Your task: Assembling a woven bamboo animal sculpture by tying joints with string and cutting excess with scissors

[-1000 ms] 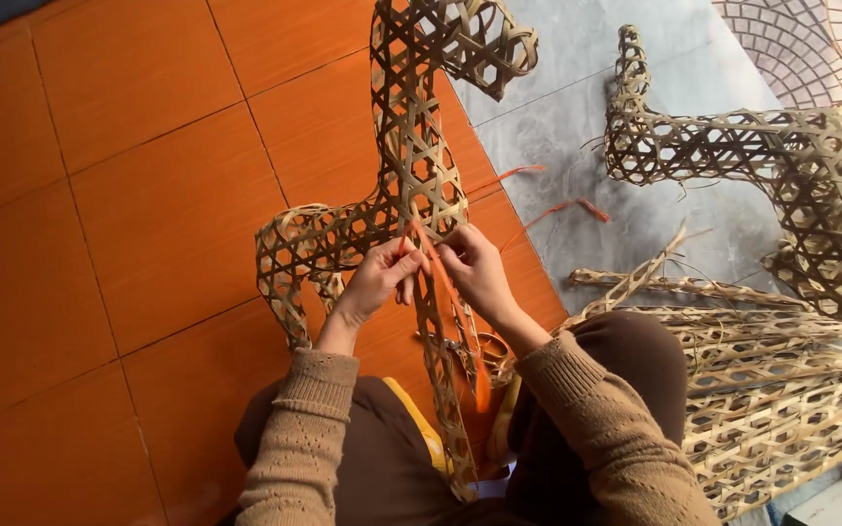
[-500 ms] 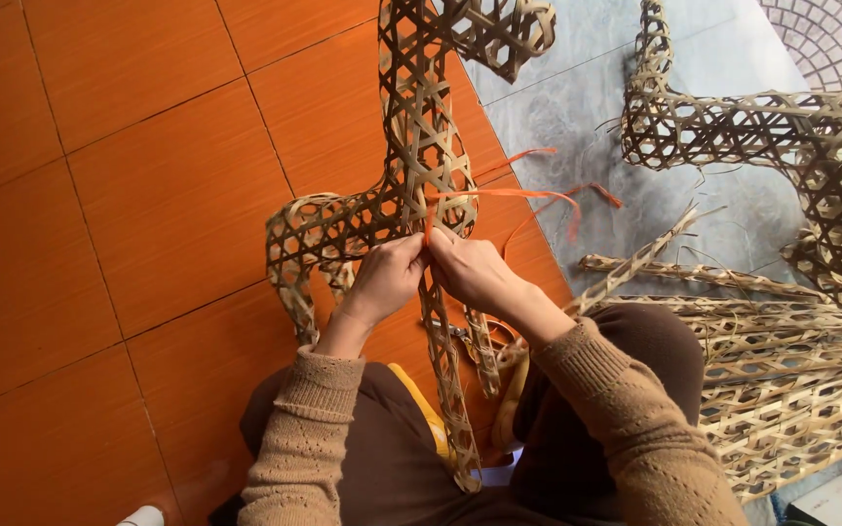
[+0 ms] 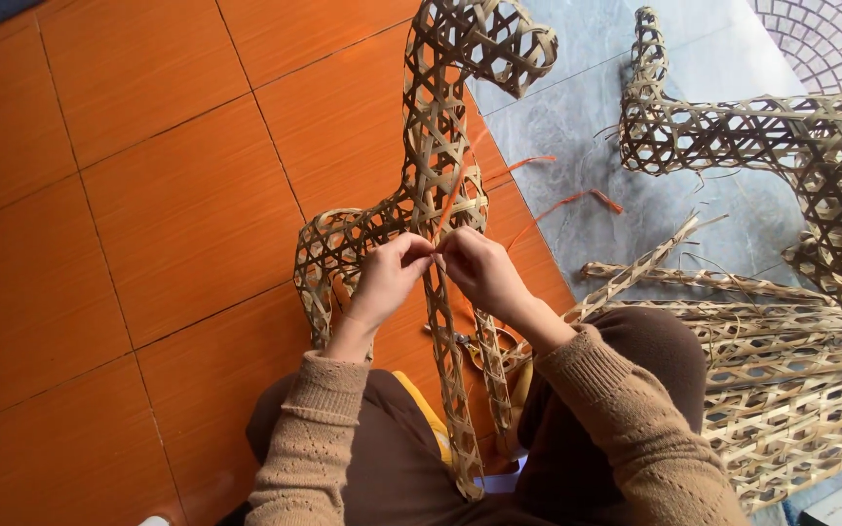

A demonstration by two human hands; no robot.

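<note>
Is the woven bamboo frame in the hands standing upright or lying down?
Lying down: the woven bamboo frame stretches flat across the orange floor tiles from the lap.

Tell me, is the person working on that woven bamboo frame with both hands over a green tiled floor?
Not quite: the head view shows the floor tiles are orange, not green. The left hand and right hand do both work on the woven bamboo frame.
</note>
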